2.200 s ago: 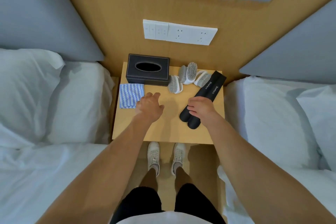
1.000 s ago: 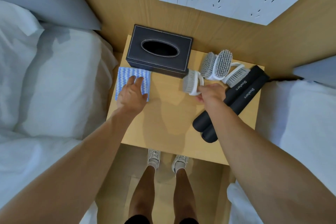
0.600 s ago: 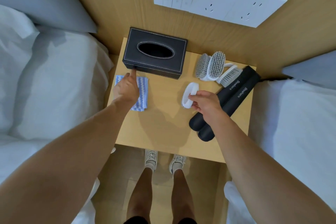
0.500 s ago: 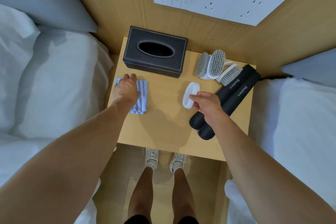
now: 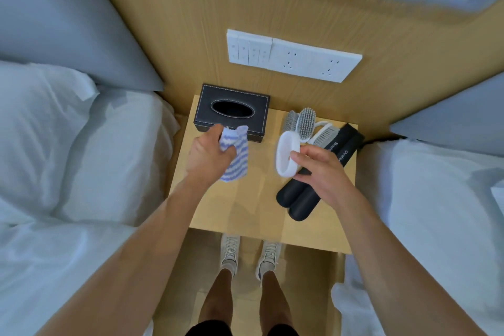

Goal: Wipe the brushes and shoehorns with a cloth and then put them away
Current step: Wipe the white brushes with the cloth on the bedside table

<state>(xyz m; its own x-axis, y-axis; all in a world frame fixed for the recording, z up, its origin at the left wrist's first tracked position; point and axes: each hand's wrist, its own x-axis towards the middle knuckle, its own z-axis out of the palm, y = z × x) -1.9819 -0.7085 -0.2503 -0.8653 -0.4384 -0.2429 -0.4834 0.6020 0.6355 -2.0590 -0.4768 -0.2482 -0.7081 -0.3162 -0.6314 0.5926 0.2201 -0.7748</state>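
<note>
My left hand [image 5: 208,157] grips a blue-and-white striped cloth [image 5: 236,155], lifted off the wooden nightstand [image 5: 261,204] so that it hangs down. My right hand [image 5: 317,169] pinches a white-backed brush [image 5: 286,153] and holds it above the tabletop, its white back facing me. Three more grey-bristled brushes [image 5: 305,124] lie clustered at the back of the nightstand. Two black shoehorn cases [image 5: 308,196] lie side by side on the right, running diagonally under my right hand.
A black tissue box [image 5: 231,114] stands at the back left of the nightstand. White beds with pillows [image 5: 68,150] flank it on both sides. A white socket panel [image 5: 294,56] is on the wooden wall behind. My feet [image 5: 251,256] stand below the front edge.
My left hand has gathered the cloth and lifted it off the table. My right hand has picked up one brush from the cluster and brought it nearer. The camera has pulled back.
</note>
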